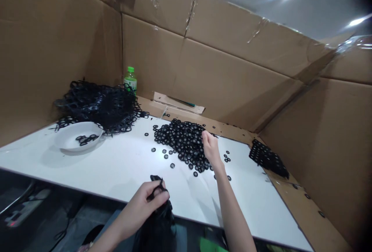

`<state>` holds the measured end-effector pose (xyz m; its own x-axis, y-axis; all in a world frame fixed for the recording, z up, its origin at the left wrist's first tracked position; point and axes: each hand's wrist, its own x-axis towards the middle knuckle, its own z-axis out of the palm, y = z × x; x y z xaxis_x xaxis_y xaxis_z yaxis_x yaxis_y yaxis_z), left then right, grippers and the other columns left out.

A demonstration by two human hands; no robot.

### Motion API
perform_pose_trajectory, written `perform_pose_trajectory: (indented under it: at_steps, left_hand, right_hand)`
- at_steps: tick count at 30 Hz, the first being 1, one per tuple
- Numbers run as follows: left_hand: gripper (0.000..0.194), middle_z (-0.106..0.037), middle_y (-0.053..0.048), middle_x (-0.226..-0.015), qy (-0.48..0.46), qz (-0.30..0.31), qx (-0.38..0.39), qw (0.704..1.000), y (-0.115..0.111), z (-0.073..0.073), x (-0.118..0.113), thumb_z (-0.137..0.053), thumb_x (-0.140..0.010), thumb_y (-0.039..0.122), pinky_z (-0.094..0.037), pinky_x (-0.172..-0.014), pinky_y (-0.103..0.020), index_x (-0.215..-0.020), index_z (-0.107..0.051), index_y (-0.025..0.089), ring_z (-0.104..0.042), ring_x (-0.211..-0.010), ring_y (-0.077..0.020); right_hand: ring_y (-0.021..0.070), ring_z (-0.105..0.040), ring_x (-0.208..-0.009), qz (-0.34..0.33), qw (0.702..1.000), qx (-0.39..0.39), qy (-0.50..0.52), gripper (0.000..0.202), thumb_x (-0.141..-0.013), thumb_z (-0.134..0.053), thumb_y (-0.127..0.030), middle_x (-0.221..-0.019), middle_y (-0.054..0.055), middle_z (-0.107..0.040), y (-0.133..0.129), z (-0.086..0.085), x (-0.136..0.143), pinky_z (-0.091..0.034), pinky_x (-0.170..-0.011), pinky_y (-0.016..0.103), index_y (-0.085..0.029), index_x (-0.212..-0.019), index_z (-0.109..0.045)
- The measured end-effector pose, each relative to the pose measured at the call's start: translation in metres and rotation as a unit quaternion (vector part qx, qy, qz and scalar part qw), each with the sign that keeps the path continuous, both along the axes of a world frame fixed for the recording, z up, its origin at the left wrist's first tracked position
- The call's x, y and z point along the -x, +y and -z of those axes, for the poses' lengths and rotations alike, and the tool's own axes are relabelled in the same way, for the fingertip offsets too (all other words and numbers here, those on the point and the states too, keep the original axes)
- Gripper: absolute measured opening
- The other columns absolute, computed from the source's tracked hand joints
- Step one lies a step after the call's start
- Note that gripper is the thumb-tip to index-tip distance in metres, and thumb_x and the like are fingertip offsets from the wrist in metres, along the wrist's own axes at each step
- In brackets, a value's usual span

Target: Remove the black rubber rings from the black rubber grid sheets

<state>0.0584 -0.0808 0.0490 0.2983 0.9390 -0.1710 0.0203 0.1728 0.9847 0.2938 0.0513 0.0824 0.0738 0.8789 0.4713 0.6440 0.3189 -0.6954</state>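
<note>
My left hand (142, 199) is at the table's front edge, thumb and fingers closed on a black rubbery strip with ring-shaped openings (163, 213). Part of the strip pokes up above the fingers, and the rest hangs down below the edge. My right hand (211, 149) is farther out, curled like a fist at the right side of a heap of small black rings (180, 139). Whatever its fingers may hold is hidden. Loose rings lie scattered around the heap on the white tabletop (122, 166).
At the left, a white bowl (62, 143) contains several rings, with a tangled black pile of ring-holed scrap (99, 104) behind it. A green-capped bottle (130, 79) stands there. A perforated black sheet (267, 159) lies at the right. Cardboard walls (215, 73) enclose the table.
</note>
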Motion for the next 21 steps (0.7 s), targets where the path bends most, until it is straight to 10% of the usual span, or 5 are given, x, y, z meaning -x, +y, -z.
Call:
perform_pose_trajectory:
  at_steps: [5,13,21]
  left_hand:
    - [0.024,-0.046,0.002,-0.066,0.048,0.008,-0.090,0.995,0.001,-0.009,-0.003,-0.051,-0.078,0.039,-0.038,-0.063,-0.022,-0.070,-0.049,0.017,-0.045,-0.066,-0.0133]
    - [0.020,-0.052,-0.001,-0.068,0.046,-0.057,-0.138,0.988,0.005,-0.002,0.001,-0.048,-0.079,0.036,-0.042,-0.066,-0.023,-0.077,-0.055,0.018,-0.048,-0.067,-0.0152]
    - [0.027,-0.056,-0.002,-0.066,0.035,0.006,-0.177,0.984,0.000,-0.019,0.000,-0.044,-0.082,0.036,-0.044,-0.066,-0.023,-0.066,-0.057,0.018,-0.051,-0.067,-0.0167]
  right_hand:
    - [0.0139,-0.042,-0.056,0.030,0.995,0.030,-0.091,0.028,-0.087,-0.033,-0.040,-0.058,-0.001,-0.047,0.009,-0.010,0.013,-0.028,-0.057,0.027,-0.020,-0.071,-0.045]
    - [0.0086,-0.035,-0.051,-0.254,0.953,0.087,-0.140,0.031,-0.082,-0.048,-0.040,-0.055,-0.006,-0.037,-0.103,-0.011,0.061,-0.025,-0.051,0.022,-0.019,-0.062,-0.037]
    - [0.0106,-0.037,-0.050,-0.310,0.921,0.071,-0.224,0.025,-0.087,-0.034,-0.026,-0.055,-0.003,-0.042,-0.113,-0.011,0.068,-0.027,-0.052,0.024,-0.020,-0.064,-0.041]
